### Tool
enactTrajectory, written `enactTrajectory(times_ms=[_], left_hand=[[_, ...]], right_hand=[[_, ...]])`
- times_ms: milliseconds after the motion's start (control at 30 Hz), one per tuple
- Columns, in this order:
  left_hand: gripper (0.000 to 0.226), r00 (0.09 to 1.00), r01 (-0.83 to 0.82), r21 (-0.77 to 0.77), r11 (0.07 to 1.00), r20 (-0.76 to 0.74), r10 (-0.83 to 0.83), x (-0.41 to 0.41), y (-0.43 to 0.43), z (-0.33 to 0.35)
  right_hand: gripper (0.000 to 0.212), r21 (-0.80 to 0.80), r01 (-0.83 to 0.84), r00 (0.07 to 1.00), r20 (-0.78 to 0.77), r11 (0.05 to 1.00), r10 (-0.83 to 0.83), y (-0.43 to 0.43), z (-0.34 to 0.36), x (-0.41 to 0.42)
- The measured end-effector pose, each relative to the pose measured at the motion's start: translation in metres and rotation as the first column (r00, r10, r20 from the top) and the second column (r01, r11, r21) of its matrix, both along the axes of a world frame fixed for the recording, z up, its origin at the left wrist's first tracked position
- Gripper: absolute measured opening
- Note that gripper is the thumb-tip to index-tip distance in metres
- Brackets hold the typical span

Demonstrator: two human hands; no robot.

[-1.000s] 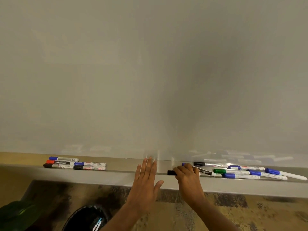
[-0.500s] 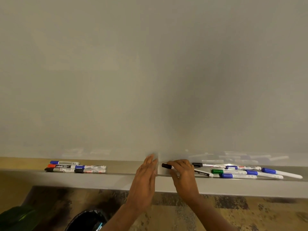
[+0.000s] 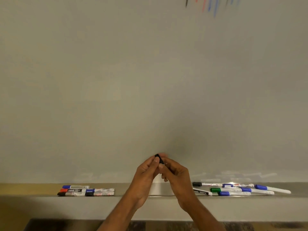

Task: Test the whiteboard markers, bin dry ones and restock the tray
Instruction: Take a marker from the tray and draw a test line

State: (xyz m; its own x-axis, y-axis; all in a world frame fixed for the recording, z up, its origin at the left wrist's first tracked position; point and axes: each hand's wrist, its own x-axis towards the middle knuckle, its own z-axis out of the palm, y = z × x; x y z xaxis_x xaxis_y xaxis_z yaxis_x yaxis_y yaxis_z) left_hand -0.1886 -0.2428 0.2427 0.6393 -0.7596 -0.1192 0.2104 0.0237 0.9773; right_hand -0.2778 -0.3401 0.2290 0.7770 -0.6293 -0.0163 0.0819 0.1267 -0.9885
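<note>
Both my hands are raised in front of the whiteboard [image 3: 150, 80], holding one black-capped marker [image 3: 159, 158] between them. My left hand [image 3: 145, 174] pinches its black cap end; my right hand [image 3: 177, 177] grips the barrel, mostly hidden by my fingers. On the metal tray [image 3: 160, 189] below, a left group of markers [image 3: 86, 191] lies in neat rows with blue, red and black caps. A looser right group of markers [image 3: 240, 190] has black, green and blue caps.
Blurred red, blue and black test strokes [image 3: 211, 4] mark the board's top right. Below the tray's front lip is a strip of dark patterned floor [image 3: 150, 226].
My right hand lifted the black marker off the tray and my left hand closed on its cap end. The view tilted up, so the bin at the bottom left dropped out of sight.
</note>
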Motion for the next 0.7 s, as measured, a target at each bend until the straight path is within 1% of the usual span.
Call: enactTrajectory(times_ms=[100,133,233,333,433,567,633,700], left_hand=[[0.033,0.999,0.03,-0.069,0.997,-0.034,-0.033,0.004,0.002,0.031],[0.034,0.998,0.046,-0.079,0.996,-0.038,-0.049,0.005,0.003,0.039],[0.037,0.994,0.103,-0.097,0.99,-0.013,-0.105,0.007,0.005,0.061],[0.037,0.99,0.142,-0.151,0.978,0.003,-0.143,0.004,0.009,0.084],[0.034,0.991,0.133,-0.198,0.971,-0.008,-0.137,0.002,0.01,0.104],[0.031,0.997,0.076,-0.22,0.973,-0.015,-0.082,-0.005,0.011,0.13],[0.029,1.0,0.025,-0.218,0.976,-0.003,-0.026,-0.005,0.009,0.141],[0.027,0.999,-0.041,-0.24,0.97,0.015,0.046,-0.003,0.008,0.154]], right_hand=[[0.02,0.009,-0.025,0.999,0.023,1.0,0.025,0.006,0.034,-0.003],[0.02,0.025,-0.04,0.999,0.033,0.999,0.04,0.007,0.047,-0.004],[0.039,0.079,-0.107,0.994,0.03,0.991,0.105,0.009,0.075,-0.007],[0.042,0.094,-0.158,0.987,0.017,0.983,0.157,0.013,0.101,-0.01],[0.04,0.088,-0.083,0.996,0.001,0.993,0.084,0.016,0.12,-0.01],[0.043,0.067,-0.014,1.0,-0.012,0.998,0.015,0.023,0.146,-0.011],[0.046,0.017,0.024,1.0,-0.021,1.0,-0.023,0.024,0.152,-0.012],[0.051,-0.082,0.073,0.997,-0.014,0.994,-0.075,0.028,0.157,-0.016]])
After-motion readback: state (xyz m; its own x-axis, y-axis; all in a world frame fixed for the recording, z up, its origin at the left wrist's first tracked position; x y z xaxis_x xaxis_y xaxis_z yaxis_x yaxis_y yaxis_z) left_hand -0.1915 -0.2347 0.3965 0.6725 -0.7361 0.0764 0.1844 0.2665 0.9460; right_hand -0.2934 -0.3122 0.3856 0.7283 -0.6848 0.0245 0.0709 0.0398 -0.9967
